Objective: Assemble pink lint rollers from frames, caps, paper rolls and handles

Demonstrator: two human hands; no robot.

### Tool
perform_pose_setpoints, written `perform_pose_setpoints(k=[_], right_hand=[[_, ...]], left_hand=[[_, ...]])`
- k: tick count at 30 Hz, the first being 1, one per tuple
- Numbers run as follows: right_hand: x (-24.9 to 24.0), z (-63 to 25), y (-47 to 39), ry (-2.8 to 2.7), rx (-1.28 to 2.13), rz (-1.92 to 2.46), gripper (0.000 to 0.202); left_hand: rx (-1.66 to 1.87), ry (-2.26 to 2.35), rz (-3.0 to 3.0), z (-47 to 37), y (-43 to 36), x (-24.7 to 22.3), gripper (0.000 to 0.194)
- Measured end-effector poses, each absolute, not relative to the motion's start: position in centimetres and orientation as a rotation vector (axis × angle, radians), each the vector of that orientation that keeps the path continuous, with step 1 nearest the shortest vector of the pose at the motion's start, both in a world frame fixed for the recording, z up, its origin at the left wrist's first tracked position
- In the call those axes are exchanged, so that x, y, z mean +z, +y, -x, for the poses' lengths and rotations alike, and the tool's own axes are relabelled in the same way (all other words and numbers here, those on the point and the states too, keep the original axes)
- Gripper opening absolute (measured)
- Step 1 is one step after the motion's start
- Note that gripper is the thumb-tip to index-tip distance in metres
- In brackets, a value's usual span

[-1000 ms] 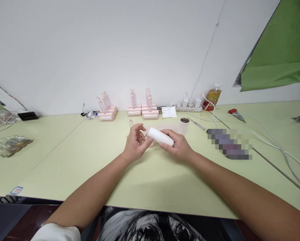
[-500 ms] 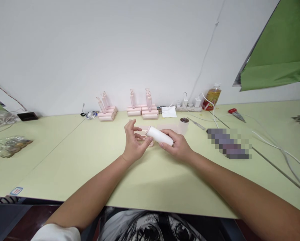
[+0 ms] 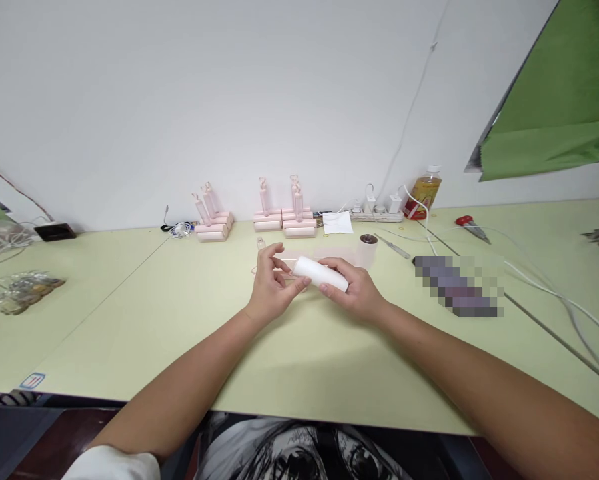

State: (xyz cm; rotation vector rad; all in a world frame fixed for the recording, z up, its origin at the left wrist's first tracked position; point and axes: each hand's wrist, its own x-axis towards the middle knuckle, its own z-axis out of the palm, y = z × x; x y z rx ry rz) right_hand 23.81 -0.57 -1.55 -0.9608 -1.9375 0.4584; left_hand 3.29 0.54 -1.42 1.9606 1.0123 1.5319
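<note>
A white cylinder (image 3: 320, 273) lies slantwise between my hands, just above the table. Its right part is in the grip of my right hand (image 3: 357, 290). At its left end, my left hand (image 3: 274, 287) touches it with thumb and fingertips, the index finger raised and curved. Behind the hands are pale pink translucent parts (image 3: 334, 255) on the table, partly hidden by my fingers. A frosted cup (image 3: 367, 253) with a dark inside stands to the right of them.
Pink boxes (image 3: 300, 230) with upright clear tubes line the wall. To the right are a power strip (image 3: 377, 217), a drink bottle (image 3: 423, 193), a screwdriver (image 3: 393, 247), red-handled pliers (image 3: 472, 229) and white cables. Wrapped items (image 3: 27, 291) lie far left.
The white cylinder has turned slightly towards level, its left end now nearer my left fingers. My left fingers have closed in a little around that end.
</note>
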Motion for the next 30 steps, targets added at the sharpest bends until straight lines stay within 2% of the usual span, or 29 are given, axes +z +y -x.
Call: perform_pose_setpoints(k=[2,6,7,11,14,15,18,19,22,24,28,30], right_hand=[[-1.57,-23.84,-0.56,-1.936,0.457,0.961,0.039],[-1.58,-23.85,-0.56,-1.922,0.461,0.963,0.038],[-1.58,-23.85,-0.56,-1.919,0.462,0.961,0.038],[-1.56,-23.86,-0.54,-1.915,0.463,0.953,0.039],[-1.59,-23.87,-0.53,-1.912,0.466,0.947,0.039],[-1.6,-23.87,-0.53,-1.912,0.468,0.945,0.039],[-1.62,-23.86,-0.54,-1.913,0.478,0.946,0.039],[-1.6,-23.85,-0.54,-1.914,0.48,0.948,0.039],[-1.51,-23.8,-0.57,-1.904,0.48,0.96,0.038],[-1.44,-23.77,-0.61,-1.897,0.475,0.964,0.038],[-1.45,-23.72,-0.66,-1.897,0.469,0.954,0.038],[-1.51,-23.72,-0.66,-1.9,0.474,0.953,0.039]], left_hand=[[1.507,0.989,-1.927,-3.18,0.74,-1.48,0.076],[1.481,1.007,-2.042,-2.96,0.81,-1.23,0.041],[1.51,1.035,-2.066,-2.95,0.78,-1.18,0.038],[1.531,0.975,-2.042,-2.98,0.76,-1.26,0.053],[1.555,0.974,-2.11,-2.97,0.89,-1.47,0.038],[1.579,1.003,-2.126,-2.95,0.93,-1.54,0.038],[1.588,0.982,-2.092,-2.92,1.01,-1.68,0.063],[1.565,0.966,-2.094,-2.91,1.0,-1.67,0.066],[1.567,1.067,-2.2,-2.92,0.82,-1.49,0.045],[1.643,1.206,-2.265,-2.93,0.68,-1.32,0.041],[1.704,1.099,-2.234,-2.95,0.62,-1.21,0.074],[1.624,0.951,-2.22,-2.92,0.67,-1.22,0.074]])
